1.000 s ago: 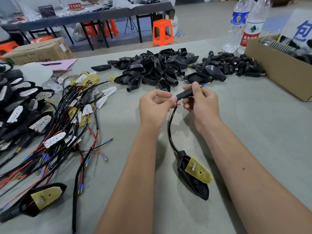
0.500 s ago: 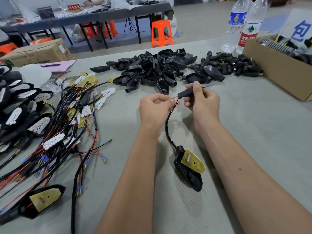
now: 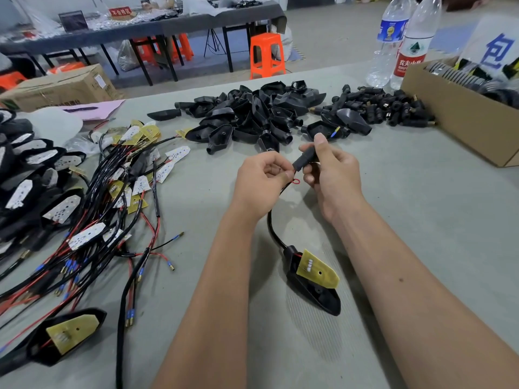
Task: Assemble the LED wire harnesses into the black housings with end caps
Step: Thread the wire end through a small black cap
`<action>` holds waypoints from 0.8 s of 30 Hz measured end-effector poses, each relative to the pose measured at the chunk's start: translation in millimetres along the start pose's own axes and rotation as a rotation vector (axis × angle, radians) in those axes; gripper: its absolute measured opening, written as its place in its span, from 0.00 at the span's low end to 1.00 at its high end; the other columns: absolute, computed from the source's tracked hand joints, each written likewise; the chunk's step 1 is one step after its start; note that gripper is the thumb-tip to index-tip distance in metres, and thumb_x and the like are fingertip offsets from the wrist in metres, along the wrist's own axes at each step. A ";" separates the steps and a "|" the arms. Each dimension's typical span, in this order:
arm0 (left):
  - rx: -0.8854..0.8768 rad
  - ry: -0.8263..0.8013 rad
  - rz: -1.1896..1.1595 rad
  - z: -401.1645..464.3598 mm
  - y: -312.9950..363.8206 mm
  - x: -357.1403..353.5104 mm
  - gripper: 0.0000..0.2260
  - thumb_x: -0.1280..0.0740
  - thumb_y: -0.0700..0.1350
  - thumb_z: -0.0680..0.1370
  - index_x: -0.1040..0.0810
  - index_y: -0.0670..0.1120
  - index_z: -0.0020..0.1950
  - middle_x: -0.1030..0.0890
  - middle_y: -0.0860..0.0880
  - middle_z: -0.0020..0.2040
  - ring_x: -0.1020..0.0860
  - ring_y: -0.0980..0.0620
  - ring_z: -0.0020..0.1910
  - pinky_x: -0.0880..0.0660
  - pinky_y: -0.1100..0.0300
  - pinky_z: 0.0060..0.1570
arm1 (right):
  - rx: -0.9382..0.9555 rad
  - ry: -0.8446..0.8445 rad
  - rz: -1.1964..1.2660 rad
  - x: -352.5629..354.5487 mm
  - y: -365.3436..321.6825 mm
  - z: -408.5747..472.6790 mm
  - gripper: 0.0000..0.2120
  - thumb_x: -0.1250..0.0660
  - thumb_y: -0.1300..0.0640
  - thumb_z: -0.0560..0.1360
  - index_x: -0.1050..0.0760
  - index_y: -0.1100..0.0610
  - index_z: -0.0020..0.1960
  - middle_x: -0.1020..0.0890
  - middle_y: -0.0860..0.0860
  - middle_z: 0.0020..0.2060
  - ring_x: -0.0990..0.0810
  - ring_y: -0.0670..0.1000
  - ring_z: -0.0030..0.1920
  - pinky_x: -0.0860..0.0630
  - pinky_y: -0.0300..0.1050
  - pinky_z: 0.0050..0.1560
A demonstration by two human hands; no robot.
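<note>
At the middle of the grey worktable, our right hand grips a black end cap between thumb and fingers while our left hand pinches the red wire at its mouth. The black cable runs near to a black housing with a yellow LED board. Loose harnesses lie left, empty housings far, end caps and a cardboard box far right.
</note>
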State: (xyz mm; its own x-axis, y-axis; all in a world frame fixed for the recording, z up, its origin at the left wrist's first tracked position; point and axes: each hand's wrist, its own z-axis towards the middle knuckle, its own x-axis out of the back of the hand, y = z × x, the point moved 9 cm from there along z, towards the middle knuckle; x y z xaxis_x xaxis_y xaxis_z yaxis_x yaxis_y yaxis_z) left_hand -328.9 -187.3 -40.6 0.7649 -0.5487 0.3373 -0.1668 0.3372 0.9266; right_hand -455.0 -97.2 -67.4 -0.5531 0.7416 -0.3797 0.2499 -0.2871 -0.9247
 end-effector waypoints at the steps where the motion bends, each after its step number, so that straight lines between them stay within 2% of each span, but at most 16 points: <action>1: 0.010 0.033 0.011 0.2 -1.0 -0.7 0.05 0.28 0.34 0.76 0.17 0.43 0.43 0.17 0.37 0.41 0.23 0.49 0.40 0.21 0.48 0.50 | 0.007 -0.002 0.001 -0.3 -0.9 0.0 0.17 0.34 0.49 0.84 0.17 0.59 0.45 0.20 0.52 0.30 0.29 0.47 0.26 0.27 0.38 0.30; 6: 0.139 0.266 -0.066 -5.1 -12.3 6.9 0.02 0.26 0.44 0.77 0.16 0.48 0.44 0.15 0.50 0.37 0.18 0.53 0.38 0.20 0.55 0.46 | 0.095 0.065 -0.020 2.2 -5.9 -2.1 0.15 0.35 0.52 0.84 0.17 0.61 0.46 0.19 0.52 0.30 0.25 0.49 0.29 0.23 0.40 0.35; 9: 0.166 0.281 -0.052 -5.6 -14.3 7.0 0.07 0.22 0.50 0.73 0.16 0.49 0.43 0.15 0.51 0.38 0.16 0.53 0.40 0.20 0.58 0.44 | 0.123 0.131 -0.002 8.8 -8.2 -1.2 0.15 0.36 0.53 0.85 0.16 0.60 0.47 0.18 0.51 0.30 0.24 0.48 0.30 0.22 0.39 0.35; 11: 0.150 0.257 -0.065 -5.3 -11.4 4.0 0.05 0.22 0.47 0.73 0.15 0.48 0.43 0.15 0.50 0.38 0.16 0.53 0.40 0.19 0.57 0.45 | 0.112 0.123 0.005 9.1 -7.7 0.4 0.15 0.35 0.53 0.85 0.16 0.61 0.47 0.18 0.51 0.30 0.23 0.47 0.29 0.23 0.37 0.34; 13: 0.138 0.256 -0.059 -5.6 -9.5 2.9 0.04 0.22 0.42 0.73 0.15 0.49 0.43 0.15 0.51 0.37 0.16 0.56 0.39 0.20 0.60 0.45 | 0.101 0.102 -0.001 7.0 -5.8 0.4 0.15 0.35 0.53 0.84 0.16 0.61 0.45 0.19 0.52 0.29 0.23 0.47 0.29 0.23 0.38 0.34; 19: 0.101 0.271 -0.031 -6.2 -8.6 4.5 0.11 0.22 0.37 0.72 0.22 0.50 0.44 0.14 0.52 0.38 0.16 0.58 0.37 0.24 0.69 0.37 | 0.114 0.059 -0.041 2.8 -6.2 -1.1 0.15 0.33 0.51 0.83 0.17 0.59 0.42 0.20 0.57 0.31 0.26 0.48 0.27 0.26 0.40 0.31; 24: -0.044 0.253 0.107 -5.4 3.3 7.8 0.15 0.22 0.34 0.72 0.26 0.50 0.40 0.16 0.52 0.37 0.18 0.55 0.35 0.21 0.63 0.38 | 0.140 -0.023 -0.100 -6.1 -9.3 -3.6 0.15 0.31 0.52 0.82 0.18 0.62 0.44 0.17 0.65 0.36 0.25 0.51 0.30 0.26 0.42 0.31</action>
State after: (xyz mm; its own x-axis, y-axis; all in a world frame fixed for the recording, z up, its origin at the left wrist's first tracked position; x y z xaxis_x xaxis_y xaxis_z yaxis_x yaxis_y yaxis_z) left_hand -320.1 -186.3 -35.8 0.8764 -0.3021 0.3752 -0.2315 0.4189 0.8780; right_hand -451.1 -96.9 -56.3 -0.5883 0.7570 -0.2844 0.0802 -0.2953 -0.9520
